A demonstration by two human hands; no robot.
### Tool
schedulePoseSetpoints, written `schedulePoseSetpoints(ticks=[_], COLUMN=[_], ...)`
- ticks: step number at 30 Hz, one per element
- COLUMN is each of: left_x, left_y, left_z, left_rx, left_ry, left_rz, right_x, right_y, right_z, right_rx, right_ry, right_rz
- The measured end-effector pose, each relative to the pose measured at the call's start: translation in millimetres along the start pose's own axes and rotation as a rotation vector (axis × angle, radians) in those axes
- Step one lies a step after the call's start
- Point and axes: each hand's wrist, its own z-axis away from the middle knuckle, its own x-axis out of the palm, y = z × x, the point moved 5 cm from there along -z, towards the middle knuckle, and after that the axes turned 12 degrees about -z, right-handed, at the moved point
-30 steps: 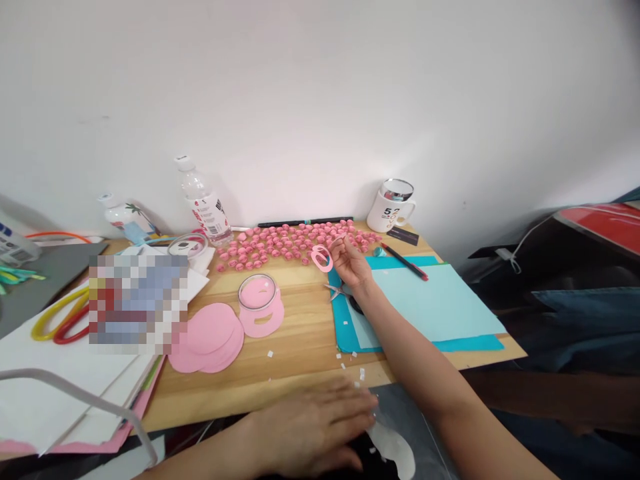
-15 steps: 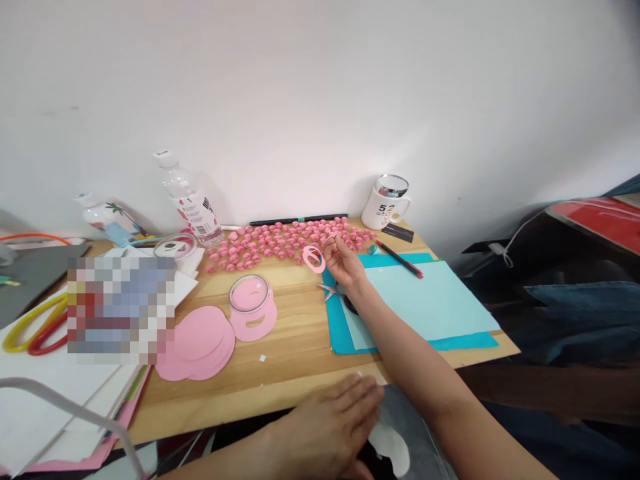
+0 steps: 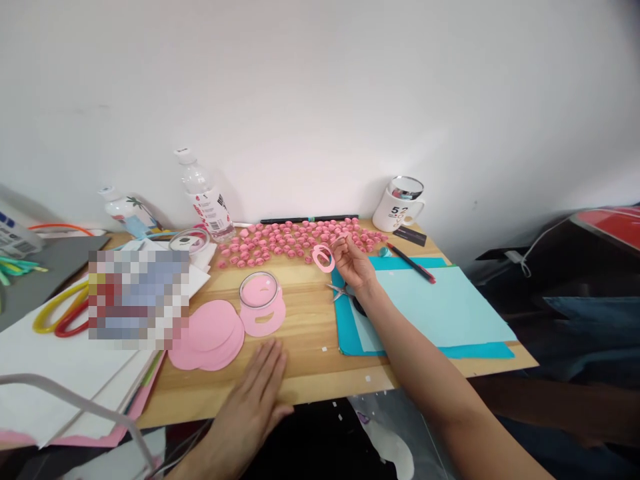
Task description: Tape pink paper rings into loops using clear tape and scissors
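Note:
Between the closed fingertips of my right hand [image 3: 354,263] is a pink paper ring [image 3: 317,259], held up over the table. My left hand [image 3: 257,393] lies with straight fingers on the table's front edge, palm down. Just beyond it are pink paper discs [image 3: 210,330] in an overlapping pile. Beside them a pink cut-out disc with a slot [image 3: 263,325] lies partly under a clear round tape roll [image 3: 242,300]. Below my right hand, small scissors [image 3: 338,291] rest at the edge of the blue sheets, their handles partly hidden by my wrist.
Many small pink rolled paper pieces [image 3: 287,239] cover the table's back. A bottle [image 3: 210,207] and a mug [image 3: 393,212] stand near the wall. Light blue paper [image 3: 435,307] lies right, with a pen [image 3: 411,262] across its top. Papers and yellow-red scissors [image 3: 65,313] are left.
My left hand has moved left from beyond the table edge onto the wood, and small white paper bits have scattered at the front. My right hand still holds the paper ring.

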Motion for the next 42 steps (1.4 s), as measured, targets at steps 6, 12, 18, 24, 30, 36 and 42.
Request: schedulePoseSetpoints(ticks=[6, 12, 18, 24, 30, 36, 42], left_x=[-16.0, -34.2, -16.2, -0.7, 6.9, 20.8, 31.8], left_y=[61.1, 2.1, -65.0, -74.1, -77.6, -75.2, -71.2], left_z=[-40.5, -111.8, -145.0, -140.6, -137.3, -130.5, -123.8], left_rx=[0.287, -0.442, -0.675, -0.67, -0.713, -0.776, -0.716], left_ry=[-0.26, 0.328, 0.221, 0.101, 0.141, 0.154, 0.128], left_rz=[0.626, 0.799, 0.641, 0.875, 1.046, 1.115, 1.1], right_x=[1.0, 2.2, 10.6, 21.6, 18.3, 17.8, 16.6], right_y=[0.1, 5.2, 25.7, 33.8, 40.3, 42.3, 45.7], right_z=[1.1, 3.6, 13.3, 22.5, 24.4, 27.6, 30.5], right_rx=[-0.071, -0.117, -0.04, -0.076, -0.104, -0.168, -0.204], right_ry=[-0.045, -0.078, -0.152, -0.248, -0.246, -0.164, -0.126], right_rz=[0.251, 0.421, 0.565, 0.838, 0.922, 0.968, 1.017])
